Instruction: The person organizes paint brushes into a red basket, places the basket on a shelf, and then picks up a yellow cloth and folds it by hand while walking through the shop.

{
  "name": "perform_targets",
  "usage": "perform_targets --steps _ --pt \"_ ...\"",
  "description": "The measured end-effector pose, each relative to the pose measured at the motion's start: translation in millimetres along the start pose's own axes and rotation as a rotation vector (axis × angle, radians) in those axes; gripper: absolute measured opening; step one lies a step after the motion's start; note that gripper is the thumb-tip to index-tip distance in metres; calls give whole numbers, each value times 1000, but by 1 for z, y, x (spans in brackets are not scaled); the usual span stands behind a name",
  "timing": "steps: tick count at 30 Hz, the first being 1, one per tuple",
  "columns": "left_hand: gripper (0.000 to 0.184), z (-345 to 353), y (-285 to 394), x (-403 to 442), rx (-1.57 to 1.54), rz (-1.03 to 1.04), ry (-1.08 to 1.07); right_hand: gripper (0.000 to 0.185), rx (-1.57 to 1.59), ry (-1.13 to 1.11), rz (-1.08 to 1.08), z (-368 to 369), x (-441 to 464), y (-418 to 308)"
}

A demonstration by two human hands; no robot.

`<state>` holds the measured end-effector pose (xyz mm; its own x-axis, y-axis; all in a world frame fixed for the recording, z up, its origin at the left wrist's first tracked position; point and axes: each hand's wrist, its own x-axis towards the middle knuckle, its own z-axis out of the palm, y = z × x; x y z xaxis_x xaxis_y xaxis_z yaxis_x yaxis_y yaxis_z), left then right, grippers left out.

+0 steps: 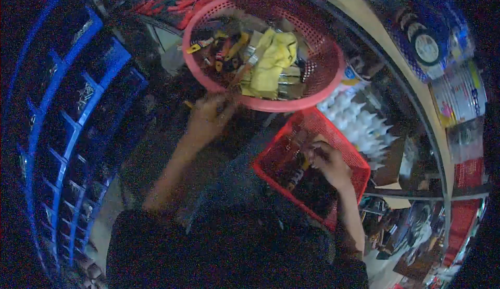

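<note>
My left hand (211,114) is at the near rim of a round pink plastic basket (325,93), its fingers closed around the handle of what looks like a paintbrush (244,73). The brush slants up into the basket, beside a crumpled yellow cloth or glove (273,57). Yellow-and-black tools (224,52), possibly utility knives, lie on the basket's left side. Inside a red rectangular basket (359,185), my right hand (330,164) has curled fingers, slightly blurred. What they hold, if anything, I cannot make out. Dark items with yellow parts lie below that hand.
Blue shelf bins (75,127) with small parts line the left. Red-handled items (187,2) lie behind the pink basket. White spiky objects (359,125) stand right of the red basket. A shelf edge (396,44) curves along the right, with tins (458,99) beyond it.
</note>
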<state>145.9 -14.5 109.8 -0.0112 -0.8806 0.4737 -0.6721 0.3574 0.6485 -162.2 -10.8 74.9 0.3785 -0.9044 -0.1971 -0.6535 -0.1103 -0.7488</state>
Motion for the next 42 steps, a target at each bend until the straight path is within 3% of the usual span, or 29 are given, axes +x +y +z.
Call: perform_targets --steps 2,3,5,7,9,11,12,13,14,15,17,18,20,24,26,30,32,36,38,39,41,42 --pt "25 -7 -25 15 -62 -118 -27 23 -21 52 -100 -2 11 -12" --pt "24 -7 -44 26 -4 -136 -5 21 73 0 -10 -6 13 -40" --pt "23 -7 -75 54 -45 57 130 18 161 -54 72 -2 21 -61" --pt "22 -8 -88 77 15 134 158 17 -32 43 -225 7 29 -62" --pt "22 -3 -96 103 73 216 177 17 -11 54 -263 11 38 -75" --pt "21 8 -98 122 751 43 -125 16 13 66 -289 15 51 -85" --pt "21 10 -94 124 748 44 -127 17 -5 119 -347 16 61 -88" --pt "18 12 -89 126 829 -82 -196 17 -26 171 -406 16 69 -92" --pt "15 13 -86 128 907 -209 -262 16 -47 154 -325 14 72 -99" --pt "15 22 -110 130 907 -206 -259 16 -49 158 -327 15 76 -98" --pt "13 46 -179 130 883 12 102 16 61 168 -364 21 84 -93" --pt "13 40 -169 127 885 10 94 16 67 164 -359 25 84 -93" --pt "12 20 -136 122 1071 -194 -203 16 55 141 -335 31 84 -94" --pt "12 10 -140 112 898 -229 -134 15 93 145 -386 39 87 -86" --pt "14 2 -119 104 668 -109 -5 14 15 198 -431 41 93 -80" --pt "20 13 -130 97 560 -22 -56 15 94 169 -405 41 102 -94" --pt "23 21 -124 88 525 20 107 14 118 219 -441 44 113 -98" --pt "27 19 -55 59 391 -3 139 16 175 325 -418 56 144 -86" --pt "29 24 -25 44 312 -108 28 18 801 217 -251 54 139 -102" --pt "31 22 -6 35 254 -148 -25 18 802 217 -250 52 135 -106" --pt "32 25 20 18 157 -160 -77 19 1051 32 -34 48 120 -112" --pt "32 38 19 10 160 12 43 20 1022 116 9 45 109 -117"
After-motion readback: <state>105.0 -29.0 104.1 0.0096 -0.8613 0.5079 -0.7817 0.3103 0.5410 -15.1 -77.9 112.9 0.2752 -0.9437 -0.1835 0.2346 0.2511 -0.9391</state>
